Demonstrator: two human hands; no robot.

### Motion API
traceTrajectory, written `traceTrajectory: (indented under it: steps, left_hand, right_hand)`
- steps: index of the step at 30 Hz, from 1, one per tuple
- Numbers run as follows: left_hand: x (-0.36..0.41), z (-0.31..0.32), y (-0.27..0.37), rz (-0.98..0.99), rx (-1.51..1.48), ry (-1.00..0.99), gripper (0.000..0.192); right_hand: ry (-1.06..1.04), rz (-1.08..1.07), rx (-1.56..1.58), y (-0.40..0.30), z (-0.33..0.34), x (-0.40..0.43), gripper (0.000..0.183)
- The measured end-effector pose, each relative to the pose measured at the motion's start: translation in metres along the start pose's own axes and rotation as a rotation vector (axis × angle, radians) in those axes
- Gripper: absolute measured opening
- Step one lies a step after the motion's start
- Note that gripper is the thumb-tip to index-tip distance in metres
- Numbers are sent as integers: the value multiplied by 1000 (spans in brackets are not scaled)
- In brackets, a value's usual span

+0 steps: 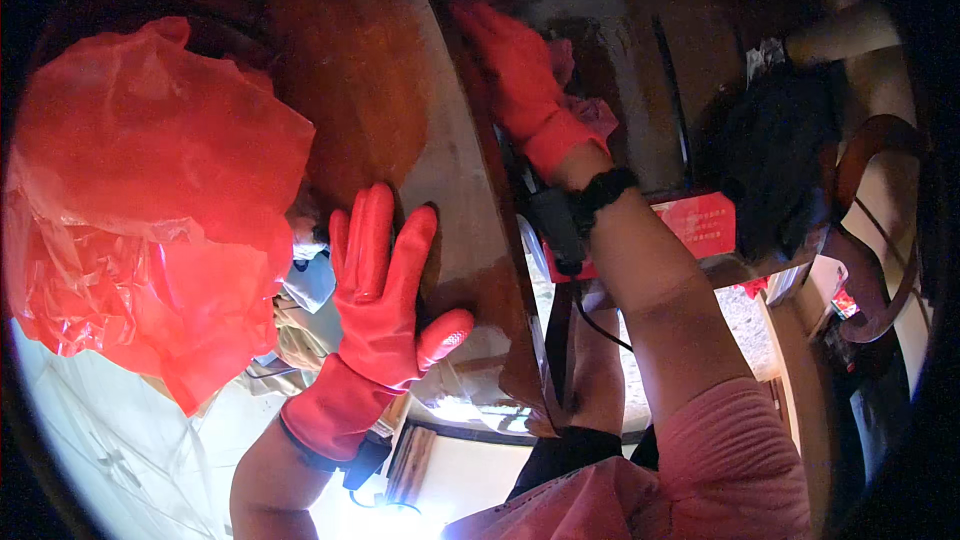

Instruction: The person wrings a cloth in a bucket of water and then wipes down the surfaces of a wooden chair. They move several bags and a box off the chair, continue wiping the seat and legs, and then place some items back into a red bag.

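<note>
My left hand wears a red rubber glove. Its palm lies flat against a brown wooden panel, thumb spread away from the fingers, and nothing is in it. Further up and to the right, my right hand, gloved the same way, reaches over a dark, glossy wooden surface. A crumpled pinkish cloth bunches out from under that hand, which appears to press and hold it. Blur and shadow hide the right fingertips. Damp-looking patches mark the panel between the hands.
A large red plastic bag fills the left side, close to my left hand. Below my right wrist is a red box or card bearing writing. Dark fabric and a curved wooden piece stand at the right.
</note>
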State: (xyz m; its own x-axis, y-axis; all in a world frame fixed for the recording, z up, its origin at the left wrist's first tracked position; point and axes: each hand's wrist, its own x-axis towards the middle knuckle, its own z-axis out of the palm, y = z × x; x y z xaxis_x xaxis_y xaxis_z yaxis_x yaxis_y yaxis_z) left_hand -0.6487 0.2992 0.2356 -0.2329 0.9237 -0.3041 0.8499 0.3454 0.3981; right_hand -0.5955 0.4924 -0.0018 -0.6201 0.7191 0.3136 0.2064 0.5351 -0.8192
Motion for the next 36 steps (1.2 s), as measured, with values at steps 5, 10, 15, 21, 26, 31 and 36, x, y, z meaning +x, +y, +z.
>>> traceTrajectory:
  steps: [5, 10, 15, 21, 26, 31, 36]
  left_hand:
    - [1, 0, 0, -2, -3, -7, 91]
    - [-1, -1, 0, -1, -5, -11, 91]
    - [-1, -2, 0, -1, -3, -21, 92]
    - [-3, -2, 0, -24, -1, -33, 91]
    - [-3, 1, -1, -4, 0, -17, 91]
    - [3, -2, 1, 8, -6, -10, 91]
    - [1, -4, 2, -5, 16, -37, 92]
  right_hand:
    - [-36, 223, -15, -9, 3, 16, 41]
    - [-170, 327, -214, -17, 12, 13, 41]
    - [-642, 301, -129, 32, 15, 46, 47]
    - [-41, 224, 23, -18, -6, -6, 55]
    - [-241, 450, 135, -46, -24, 5, 45]
    - [-460, 445, -226, -11, -11, 17, 46]
    - [-265, 272, -297, -13, -18, -2, 50]
